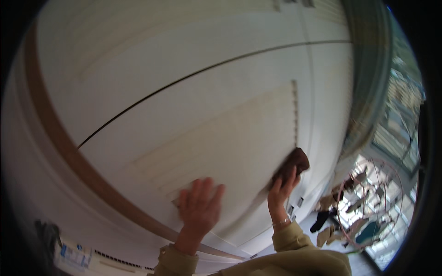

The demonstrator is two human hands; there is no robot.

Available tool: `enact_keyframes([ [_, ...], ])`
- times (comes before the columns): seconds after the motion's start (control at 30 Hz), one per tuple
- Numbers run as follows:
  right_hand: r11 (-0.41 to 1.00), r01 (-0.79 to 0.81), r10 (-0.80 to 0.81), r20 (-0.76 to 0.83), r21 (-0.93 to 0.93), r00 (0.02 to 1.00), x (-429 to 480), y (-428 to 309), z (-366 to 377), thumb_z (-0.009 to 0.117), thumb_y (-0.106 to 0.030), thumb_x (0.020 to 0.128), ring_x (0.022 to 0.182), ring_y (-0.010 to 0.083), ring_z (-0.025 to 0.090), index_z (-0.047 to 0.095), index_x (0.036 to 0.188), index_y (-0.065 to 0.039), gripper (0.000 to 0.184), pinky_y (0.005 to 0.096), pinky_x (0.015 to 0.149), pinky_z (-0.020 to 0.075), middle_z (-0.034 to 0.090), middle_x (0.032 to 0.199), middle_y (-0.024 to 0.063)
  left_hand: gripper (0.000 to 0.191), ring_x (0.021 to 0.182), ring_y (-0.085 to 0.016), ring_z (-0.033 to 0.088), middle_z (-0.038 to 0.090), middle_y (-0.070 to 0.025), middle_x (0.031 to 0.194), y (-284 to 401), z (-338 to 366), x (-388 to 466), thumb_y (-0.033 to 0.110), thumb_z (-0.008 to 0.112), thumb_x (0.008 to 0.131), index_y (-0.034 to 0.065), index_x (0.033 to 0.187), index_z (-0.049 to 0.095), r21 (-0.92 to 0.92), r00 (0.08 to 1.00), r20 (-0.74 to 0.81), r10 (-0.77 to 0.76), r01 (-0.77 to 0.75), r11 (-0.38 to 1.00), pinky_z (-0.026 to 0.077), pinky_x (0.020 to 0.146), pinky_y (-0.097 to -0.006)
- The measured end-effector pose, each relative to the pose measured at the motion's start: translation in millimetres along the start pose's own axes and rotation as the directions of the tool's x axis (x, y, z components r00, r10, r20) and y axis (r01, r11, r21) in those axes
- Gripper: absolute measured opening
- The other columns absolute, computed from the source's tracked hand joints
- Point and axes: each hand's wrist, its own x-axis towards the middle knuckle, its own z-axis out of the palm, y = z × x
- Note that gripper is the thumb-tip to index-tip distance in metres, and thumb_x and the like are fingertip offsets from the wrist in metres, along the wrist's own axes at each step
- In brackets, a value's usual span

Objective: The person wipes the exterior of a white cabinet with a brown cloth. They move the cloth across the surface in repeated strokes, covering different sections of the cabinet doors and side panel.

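My right hand point(282, 191) is shut on a dark brown cloth point(293, 162), pressed to the front of a white cabinet door point(165, 114) with a cream louvred panel point(224, 134). The cloth lies at the panel's right edge, below a column of small dark marks or slots. My left hand point(201, 203), blurred, has its fingers apart with nothing in them. It is over the lower part of the same panel; whether it touches is hard to tell.
A brown strip point(93, 189) edges the door on the left. Small metal handles point(291, 208) sit below my right hand. On the right are a curtain point(367, 79) and a round hanging drying rack point(402, 193) with socks. A white appliance with a label point(74, 255) stands lower left.
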Motion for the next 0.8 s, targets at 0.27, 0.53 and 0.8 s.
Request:
enact_keyframes([
  [0.27, 0.908, 0.418, -0.38, 0.366, -0.027, 0.849, -39.5, -100.8, 16.0, 0.064, -0.014, 0.089, 0.134, 0.0506, 0.036, 0.048, 0.143, 0.005, 0.06, 0.0622, 0.112, 0.0231, 0.039, 0.145, 0.0349, 0.03, 0.131, -0.039, 0.052, 0.055, -0.0207, 0.14, -8.2, -7.8, -15.5, 0.022, 0.064, 0.091, 0.0157, 0.12, 0.069, -0.363, 0.965, -0.213, -0.155, 0.07, 0.929, 0.037, 0.111, -0.0521],
  [0.53, 0.78, -0.259, -0.442, 0.795, 0.569, 0.416, -55.7, -161.9, 10.0, 0.071, 0.0, 0.076, 0.124, 0.0302, 0.055, 0.067, 0.118, -0.003, 0.042, 0.0388, 0.091, 0.0473, 0.058, 0.134, 0.0182, 0.042, 0.127, -0.042, 0.055, 0.057, -0.022, 0.138, -29.9, -30.7, -38.3, 0.011, 0.067, 0.084, 0.0038, 0.125, 0.063, -0.699, 0.912, -0.241, -0.331, 0.074, 0.711, 0.048, 0.102, -0.048],
  [0.8, 0.177, -0.984, -0.234, 0.97, -0.029, -0.071, 15.6, -221.9, -23.6, 0.052, -0.054, 0.094, 0.085, 0.0145, 0.059, 0.038, 0.146, 0.006, 0.08, 0.0251, 0.063, 0.0479, 0.062, 0.124, 0.012, 0.079, 0.13, -0.032, 0.055, 0.052, -0.0219, 0.144, -43.1, -71.7, -52.2, 0.01, 0.075, 0.08, -0.0029, 0.148, 0.038, -0.961, 0.875, 0.159, -0.457, 0.243, 0.131, 0.044, 0.107, -0.0428],
])
